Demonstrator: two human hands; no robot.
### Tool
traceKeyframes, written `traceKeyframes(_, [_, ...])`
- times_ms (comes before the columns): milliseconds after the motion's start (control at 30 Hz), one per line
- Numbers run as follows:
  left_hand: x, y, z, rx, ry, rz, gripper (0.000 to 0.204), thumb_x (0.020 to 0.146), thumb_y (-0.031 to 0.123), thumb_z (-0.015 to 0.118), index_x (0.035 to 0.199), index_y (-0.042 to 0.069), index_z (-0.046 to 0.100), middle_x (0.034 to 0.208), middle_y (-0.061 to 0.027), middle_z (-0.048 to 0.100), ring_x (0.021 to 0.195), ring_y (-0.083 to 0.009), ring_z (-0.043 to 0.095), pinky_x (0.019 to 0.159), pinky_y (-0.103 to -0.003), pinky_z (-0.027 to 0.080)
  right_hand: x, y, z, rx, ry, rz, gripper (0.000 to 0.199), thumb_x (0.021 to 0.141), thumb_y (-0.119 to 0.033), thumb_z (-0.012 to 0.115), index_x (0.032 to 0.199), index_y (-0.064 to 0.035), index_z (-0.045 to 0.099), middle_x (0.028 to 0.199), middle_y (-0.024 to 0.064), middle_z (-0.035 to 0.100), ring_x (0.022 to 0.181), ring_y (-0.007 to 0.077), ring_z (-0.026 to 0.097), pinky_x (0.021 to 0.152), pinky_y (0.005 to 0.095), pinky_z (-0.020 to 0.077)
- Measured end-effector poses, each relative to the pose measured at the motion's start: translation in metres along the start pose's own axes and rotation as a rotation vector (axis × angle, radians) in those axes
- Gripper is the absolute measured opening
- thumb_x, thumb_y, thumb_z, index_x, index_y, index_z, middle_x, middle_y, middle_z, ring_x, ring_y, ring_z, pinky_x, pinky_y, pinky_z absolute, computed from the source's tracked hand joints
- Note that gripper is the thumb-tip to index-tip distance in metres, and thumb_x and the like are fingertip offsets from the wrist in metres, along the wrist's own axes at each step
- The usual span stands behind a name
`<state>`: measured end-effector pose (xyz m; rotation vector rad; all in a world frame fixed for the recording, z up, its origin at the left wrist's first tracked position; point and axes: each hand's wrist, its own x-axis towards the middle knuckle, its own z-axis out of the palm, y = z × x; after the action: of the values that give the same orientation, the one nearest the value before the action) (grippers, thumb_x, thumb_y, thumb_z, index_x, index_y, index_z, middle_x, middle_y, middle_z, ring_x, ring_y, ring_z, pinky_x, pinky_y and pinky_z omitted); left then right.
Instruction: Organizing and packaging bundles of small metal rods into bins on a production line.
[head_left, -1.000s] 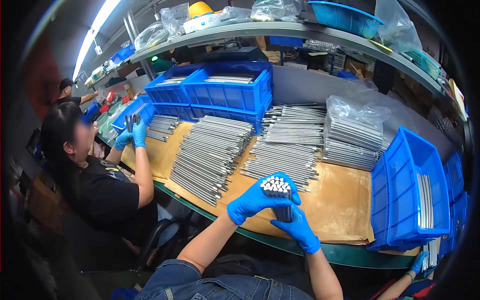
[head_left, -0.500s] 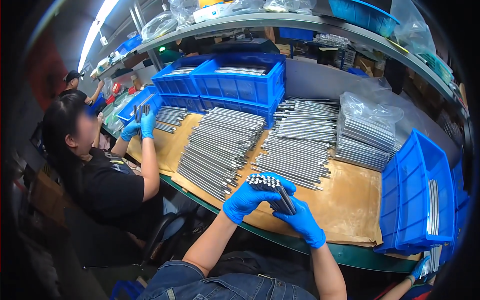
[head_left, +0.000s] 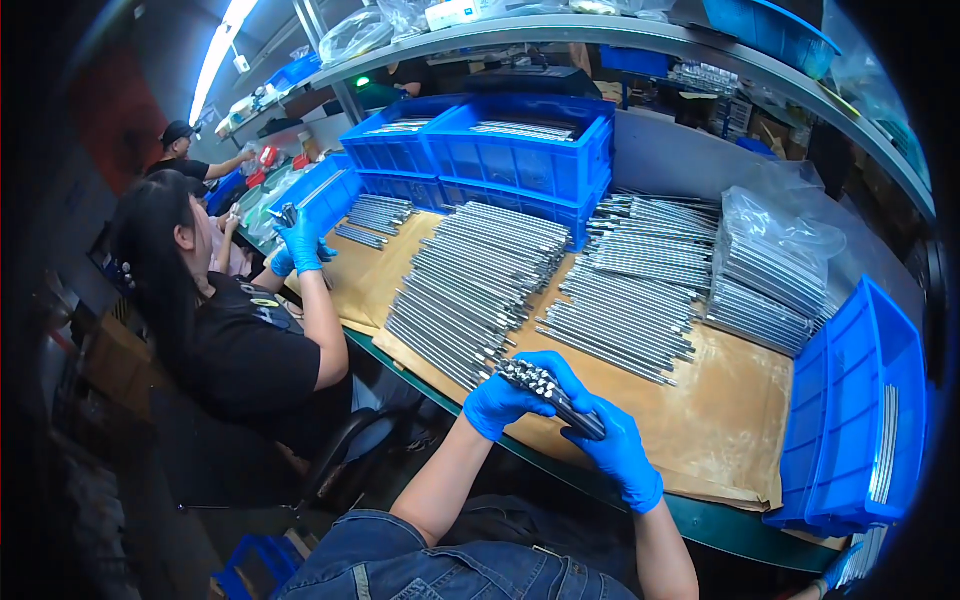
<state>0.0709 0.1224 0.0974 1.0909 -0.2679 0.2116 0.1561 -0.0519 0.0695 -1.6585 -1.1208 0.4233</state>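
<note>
Both my hands wear blue gloves and grip one bundle of dark metal rods (head_left: 575,412) above the table's front edge. My left hand (head_left: 497,405) is wrapped round the end with the bright silver tips. My right hand (head_left: 618,452) closes on the other end, its fingers covering part of the rods. The bundle lies tilted, tips up to the left. Just beyond my left hand, a wide row of similar rods (head_left: 470,280) is spread on brown paper (head_left: 720,430). Another stack of rods (head_left: 625,310) lies to its right.
Blue bins (head_left: 520,165) holding rods stand stacked at the back, and another blue bin (head_left: 850,410) is at the right. Plastic-wrapped rods (head_left: 770,270) lie near it. A shelf (head_left: 560,28) spans above. At left, a gloved co-worker (head_left: 240,330) holds rods; another gloved hand (head_left: 845,565) shows lower right.
The bundle in my hands has tipped over to a flatter angle, and my right hand has turned with it. The view has shifted, so the table appears farther right. The co-worker's hands have turned their rods.
</note>
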Motion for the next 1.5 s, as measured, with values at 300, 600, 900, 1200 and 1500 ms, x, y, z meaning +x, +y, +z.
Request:
traceKeyframes(300, [0.024, 0.001, 0.015, 0.065, 0.064, -0.003, 0.029, 0.069, 0.006, 0.073, 0.096, 0.000, 0.061, 0.092, -0.0086, 0.064, 0.087, -0.0175, 0.062, 0.080, -0.029, 0.050, 0.009, -0.007, -0.024, 0.143, 0.001, 0.005, 0.049, 0.071, -0.015, 0.076, 0.114, -0.0042, 0.056, 0.105, 0.0120, 0.063, 0.092, 0.0200, 0.061, 0.077, 0.0318, 0.0479])
traceKeyframes(600, [0.053, 0.011, 0.050, 0.056, 0.109, -0.157, 0.031, 0.071, 0.003, 0.068, 0.101, -0.004, 0.060, 0.103, -0.0177, 0.063, 0.098, -0.0269, 0.061, 0.087, -0.037, 0.049, 0.014, -0.015, -0.037, 0.331, -0.057, 0.265, 0.031, 0.078, -0.016, 0.070, 0.105, -0.0040, 0.064, 0.093, 0.0090, 0.066, 0.087, 0.0141, 0.062, 0.077, 0.0271, 0.0474])
traceKeyframes(900, [0.040, 0.004, 0.037, 0.100, 0.022, -0.106, 0.042, 0.069, 0.011, 0.073, 0.105, -0.006, 0.059, 0.105, -0.0199, 0.062, 0.097, -0.0299, 0.061, 0.088, -0.041, 0.048, 0.003, -0.011, -0.027, 0.285, -0.006, 0.061, 0.023, 0.081, -0.012, 0.067, 0.102, -0.0040, 0.064, 0.093, 0.0093, 0.066, 0.086, 0.0163, 0.062, 0.076, 0.0286, 0.0475])
traceKeyframes(1200, [0.036, 0.016, 0.031, 0.157, -0.165, -0.095, 0.041, 0.065, 0.007, 0.073, 0.103, -0.005, 0.062, 0.105, -0.0182, 0.063, 0.100, -0.0281, 0.060, 0.087, -0.037, 0.048, -0.003, -0.024, -0.021, 0.245, 0.009, 0.027, 0.027, 0.079, -0.013, 0.068, 0.104, -0.0033, 0.062, 0.095, 0.0109, 0.064, 0.088, 0.0193, 0.062, 0.074, 0.0305, 0.0472])
traceKeyframes(1500, [0.037, 0.010, 0.013, 0.147, -0.248, -0.022, 0.046, 0.065, 0.009, 0.073, 0.108, -0.005, 0.060, 0.106, -0.0194, 0.062, 0.100, -0.0296, 0.060, 0.086, -0.038, 0.049, -0.001, -0.030, -0.016, 0.257, 0.040, 0.018, 0.027, 0.080, -0.012, 0.068, 0.104, -0.0029, 0.061, 0.094, 0.0111, 0.064, 0.088, 0.0190, 0.062, 0.074, 0.0306, 0.0470])
